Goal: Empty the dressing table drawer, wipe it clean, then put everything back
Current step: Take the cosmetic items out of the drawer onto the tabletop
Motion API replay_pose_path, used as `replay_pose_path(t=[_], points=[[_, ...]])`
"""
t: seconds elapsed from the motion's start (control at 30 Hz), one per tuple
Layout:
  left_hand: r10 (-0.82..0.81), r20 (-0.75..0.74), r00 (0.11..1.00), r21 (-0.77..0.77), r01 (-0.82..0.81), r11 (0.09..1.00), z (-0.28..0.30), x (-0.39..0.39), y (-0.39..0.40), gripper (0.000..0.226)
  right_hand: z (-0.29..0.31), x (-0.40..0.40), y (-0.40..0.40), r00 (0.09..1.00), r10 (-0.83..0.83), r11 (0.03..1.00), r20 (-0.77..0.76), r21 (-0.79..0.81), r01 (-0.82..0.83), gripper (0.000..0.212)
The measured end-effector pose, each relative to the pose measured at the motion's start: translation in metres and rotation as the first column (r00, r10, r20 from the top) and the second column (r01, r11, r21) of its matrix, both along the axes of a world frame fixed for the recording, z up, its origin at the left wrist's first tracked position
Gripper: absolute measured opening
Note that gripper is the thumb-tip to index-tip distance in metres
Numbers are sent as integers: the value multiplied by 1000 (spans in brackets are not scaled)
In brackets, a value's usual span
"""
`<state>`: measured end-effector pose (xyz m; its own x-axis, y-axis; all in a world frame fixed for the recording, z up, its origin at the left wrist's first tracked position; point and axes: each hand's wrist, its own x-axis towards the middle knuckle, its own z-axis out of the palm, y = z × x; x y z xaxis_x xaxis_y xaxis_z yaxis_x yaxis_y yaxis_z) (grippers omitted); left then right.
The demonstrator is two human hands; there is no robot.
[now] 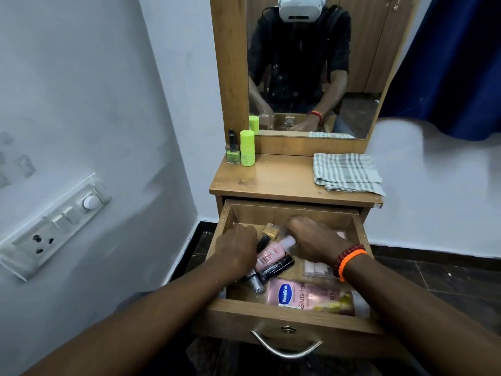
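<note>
The wooden drawer [284,312] of the dressing table is pulled out. Inside lie a pink Vaseline lotion bottle [306,293], a small pink bottle [271,252], a black tube [276,267], a silver nail polish [256,284], a gold-capped item [271,230] and a clear palette [317,268]. My left hand [237,246] reaches into the drawer's left side, fingers curled over a dark item; its grip is hidden. My right hand [317,240] is down in the middle of the drawer, fingers hidden. A striped cloth [347,170] lies on the tabletop.
On the tabletop's [271,177] left back corner stand a green nail polish [233,153] and a lime-green bottle [247,147]. A mirror [311,63] rises behind. A wall with a switch panel [54,226] is at left, a blue curtain [461,63] at right.
</note>
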<state>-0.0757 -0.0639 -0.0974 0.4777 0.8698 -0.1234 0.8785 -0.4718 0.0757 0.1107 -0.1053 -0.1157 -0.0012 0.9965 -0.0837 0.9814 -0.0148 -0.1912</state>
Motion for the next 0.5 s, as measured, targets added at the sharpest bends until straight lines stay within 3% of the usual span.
replay_pose_path(t=[0.1, 0.2, 0.37, 0.5], points=[[14, 95, 995, 6, -15, 1000, 7, -5, 3, 23, 7, 9, -5, 999, -1, 1000, -34, -20, 0, 35], [28, 185, 982, -5, -27, 1000, 26, -13, 7, 31, 22, 16, -11, 976, 17, 1000, -216, 1, -17, 28], [69, 352, 933, -32, -61, 998, 65, -30, 30, 40, 60, 15, -10, 810, 82, 992, -580, 126, -10, 25], [37, 498, 866, 36, -63, 997, 96, -37, 53, 27, 95, 6, 8, 787, 165, 966, -594, 258, -9, 31]])
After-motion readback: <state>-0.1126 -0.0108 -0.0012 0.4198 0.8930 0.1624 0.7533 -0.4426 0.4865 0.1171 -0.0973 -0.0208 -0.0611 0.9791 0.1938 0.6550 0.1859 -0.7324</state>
